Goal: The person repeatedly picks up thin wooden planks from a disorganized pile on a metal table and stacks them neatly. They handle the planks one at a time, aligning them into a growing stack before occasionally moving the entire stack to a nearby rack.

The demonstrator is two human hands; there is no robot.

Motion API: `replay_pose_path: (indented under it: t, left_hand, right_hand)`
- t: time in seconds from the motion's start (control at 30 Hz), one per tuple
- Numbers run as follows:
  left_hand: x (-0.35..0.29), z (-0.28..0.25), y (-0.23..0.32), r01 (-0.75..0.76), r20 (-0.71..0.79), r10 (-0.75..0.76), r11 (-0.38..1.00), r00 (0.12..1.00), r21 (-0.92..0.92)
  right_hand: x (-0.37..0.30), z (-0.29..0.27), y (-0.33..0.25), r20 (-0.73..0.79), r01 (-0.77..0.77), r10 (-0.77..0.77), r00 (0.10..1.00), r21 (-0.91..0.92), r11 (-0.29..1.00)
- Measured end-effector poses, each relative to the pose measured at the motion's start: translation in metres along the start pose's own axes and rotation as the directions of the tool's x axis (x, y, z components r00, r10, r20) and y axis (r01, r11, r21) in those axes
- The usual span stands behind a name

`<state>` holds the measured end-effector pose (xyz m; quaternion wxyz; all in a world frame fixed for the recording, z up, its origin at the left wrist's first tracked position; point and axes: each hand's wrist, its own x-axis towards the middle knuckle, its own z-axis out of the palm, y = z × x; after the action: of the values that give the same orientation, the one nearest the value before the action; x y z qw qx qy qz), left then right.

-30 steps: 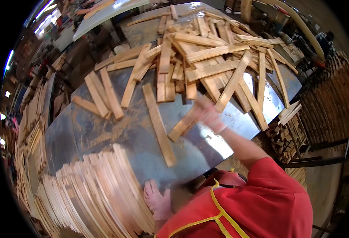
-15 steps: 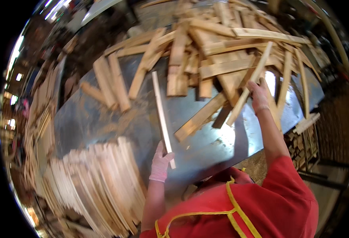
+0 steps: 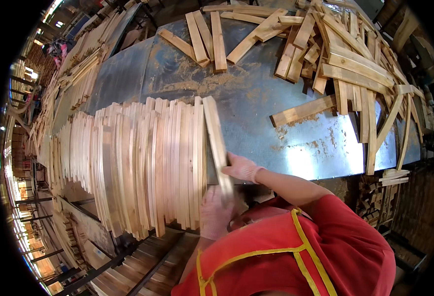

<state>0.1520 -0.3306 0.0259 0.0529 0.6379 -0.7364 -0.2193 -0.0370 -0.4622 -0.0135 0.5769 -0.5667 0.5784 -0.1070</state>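
A pale wooden strip [image 3: 216, 133] slants upward from my two gloved hands, just right of a dense row of upright-edged strips [image 3: 148, 158]. My left hand [image 3: 215, 212] is closed round its near end, slightly blurred by motion. My right hand [image 3: 244, 168] grips the strip from the right, a little farther up. Whether one strip or two pressed together are held, I cannot tell. The strip's far end lies close beside the row's right end.
A metal tabletop [image 3: 246, 93] with sawdust bears everything. A jumbled heap of boards [image 3: 360, 64] covers its far right, and one loose board [image 3: 303, 110] lies nearer. Several boards [image 3: 197, 37] rest at the back. More wood [image 3: 138, 271] is stacked below the near left edge.
My right hand has come from the heap to the left, bringing its strip to my left hand. The view has turned left, showing more of the row.
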Motion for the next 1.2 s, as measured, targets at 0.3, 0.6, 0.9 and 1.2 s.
replay_pose_path:
  t: [0.3, 0.6, 0.9, 1.2]
  left_hand:
    - [0.019, -0.016, -0.013, 0.020, -0.175, 0.017, 0.977, 0.984, 0.211]
    - [0.114, 0.006, 0.097, -0.324, -0.023, 0.336, 0.922, 0.942, 0.211]
    - [0.282, 0.100, 0.250, -0.473, 0.152, 0.454, 0.776, 0.878, 0.416]
    - [0.217, 0.028, 0.260, -0.519, 0.236, 0.463, 0.746, 0.854, 0.417]
  right_hand:
    - [-0.041, -0.082, 0.004, -0.159, 0.140, -0.108, 0.981, 0.202, 0.969]
    - [-0.226, -0.366, 0.275, -0.977, -0.057, 0.187, -0.106, 0.194, 0.979]
    - [-0.258, -0.401, 0.350, -0.884, -0.755, 0.377, 0.277, 0.042, 0.654]
    - [-0.264, -0.364, 0.331, -0.530, 0.137, 0.540, 0.654, 0.785, 0.605]
